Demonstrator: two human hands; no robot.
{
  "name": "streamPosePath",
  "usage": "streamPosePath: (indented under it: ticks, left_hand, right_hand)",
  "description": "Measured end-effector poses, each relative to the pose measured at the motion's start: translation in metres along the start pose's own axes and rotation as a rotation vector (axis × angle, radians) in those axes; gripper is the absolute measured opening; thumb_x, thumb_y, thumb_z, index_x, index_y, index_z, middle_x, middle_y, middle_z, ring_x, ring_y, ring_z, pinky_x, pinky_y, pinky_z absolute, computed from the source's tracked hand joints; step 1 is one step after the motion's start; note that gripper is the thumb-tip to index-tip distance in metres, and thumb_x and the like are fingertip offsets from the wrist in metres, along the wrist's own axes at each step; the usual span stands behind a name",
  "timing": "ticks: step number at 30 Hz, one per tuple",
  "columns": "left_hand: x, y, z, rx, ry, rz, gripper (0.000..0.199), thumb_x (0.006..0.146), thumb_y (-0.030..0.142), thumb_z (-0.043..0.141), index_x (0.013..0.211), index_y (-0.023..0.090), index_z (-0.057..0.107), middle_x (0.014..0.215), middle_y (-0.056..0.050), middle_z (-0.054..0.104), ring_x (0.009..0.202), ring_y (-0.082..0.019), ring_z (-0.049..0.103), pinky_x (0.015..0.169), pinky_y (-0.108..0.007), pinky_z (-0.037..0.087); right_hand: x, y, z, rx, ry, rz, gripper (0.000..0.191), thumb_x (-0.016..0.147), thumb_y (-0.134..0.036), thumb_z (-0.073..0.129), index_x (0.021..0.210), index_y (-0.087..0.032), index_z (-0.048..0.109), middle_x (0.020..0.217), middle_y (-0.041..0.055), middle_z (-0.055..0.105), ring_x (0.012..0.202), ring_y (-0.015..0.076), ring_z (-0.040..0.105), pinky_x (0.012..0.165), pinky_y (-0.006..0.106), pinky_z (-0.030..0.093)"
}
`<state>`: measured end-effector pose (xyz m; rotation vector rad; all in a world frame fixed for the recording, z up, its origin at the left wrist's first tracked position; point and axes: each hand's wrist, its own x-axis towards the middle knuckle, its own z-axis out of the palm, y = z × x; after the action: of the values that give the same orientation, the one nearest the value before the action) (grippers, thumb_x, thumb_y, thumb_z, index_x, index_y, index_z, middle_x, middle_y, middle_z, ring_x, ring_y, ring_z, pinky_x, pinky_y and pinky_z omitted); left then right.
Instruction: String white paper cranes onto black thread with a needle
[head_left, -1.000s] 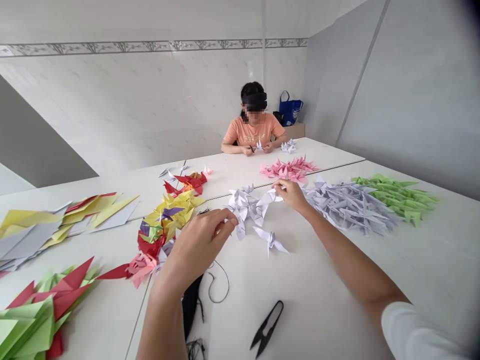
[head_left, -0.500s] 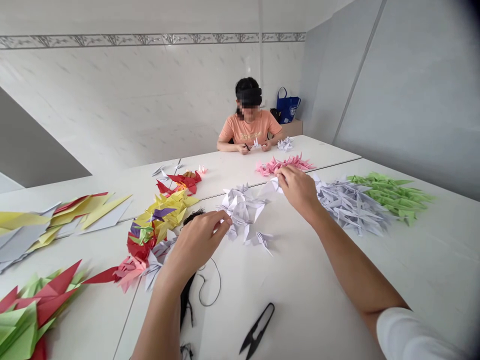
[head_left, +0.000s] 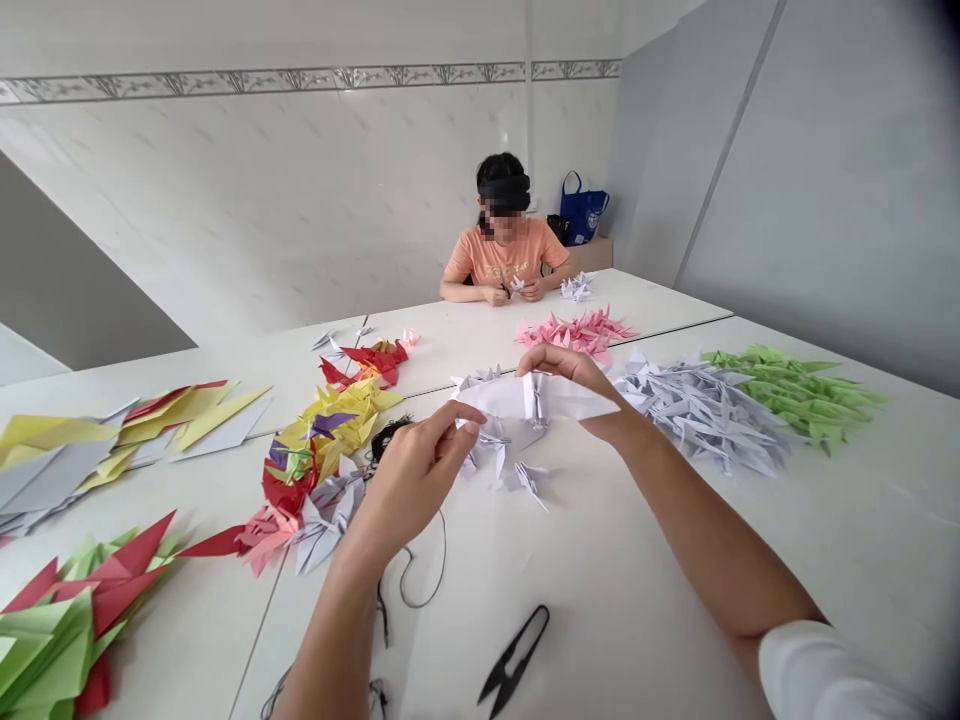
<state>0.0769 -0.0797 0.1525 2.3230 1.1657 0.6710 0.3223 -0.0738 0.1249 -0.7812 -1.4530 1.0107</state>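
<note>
A white folded paper piece (head_left: 570, 397) is stretched sideways above the table, between my hands. My left hand (head_left: 424, 465) pinches its left tip between thumb and forefinger. Behind the middle of the piece, my right hand (head_left: 574, 375) grips it, with some fingers hidden by the paper. Several white paper cranes lie just beneath and beyond it, and one small crane (head_left: 529, 482) rests nearer to me. Black thread snips (head_left: 515, 660) lie on the table close to me, beside a dark thread (head_left: 424, 590).
On the right are piles of white cranes (head_left: 697, 405) and green cranes (head_left: 795, 390); pink cranes (head_left: 577, 330) lie beyond. Yellow (head_left: 345, 415), red and other folded papers spread along the left. Across the table (head_left: 427, 345) a person (head_left: 504, 250) holds a small white crane.
The white piece now spans both hands, seen broadside. My right hand has come left and turned, and my left hand has moved slightly right. The view has shifted a little.
</note>
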Motion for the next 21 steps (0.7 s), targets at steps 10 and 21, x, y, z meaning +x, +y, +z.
streamPosePath:
  ticks: [10, 21]
  left_hand:
    - [-0.001, -0.003, 0.008, -0.65, -0.014, -0.058, 0.053, 0.099, 0.066, 0.037, 0.072, 0.021, 0.035, 0.068, 0.004, 0.021, 0.057, -0.011, 0.017, 0.05, -0.027, 0.016]
    - [-0.004, -0.001, -0.003, -0.345, 0.075, 0.039, 0.042, 0.097, 0.055, 0.053, 0.081, 0.017, 0.064, 0.057, 0.005, 0.025, 0.053, -0.009, 0.02, 0.049, -0.027, 0.016]
  right_hand:
    - [-0.005, -0.005, 0.017, 0.085, -0.117, 0.008, 0.031, 0.078, -0.041, 0.084, 0.094, -0.021, 0.067, 0.094, 0.0023, 0.063, 0.077, 0.0145, 0.06, 0.064, 0.024, 0.047]
    - [-0.016, -0.022, 0.024, -0.289, -0.035, -0.074, 0.023, 0.098, -0.042, 0.061, 0.097, -0.019, 0.067, 0.083, -0.0007, 0.062, 0.048, 0.0054, 0.034, 0.046, 0.022, 0.027]
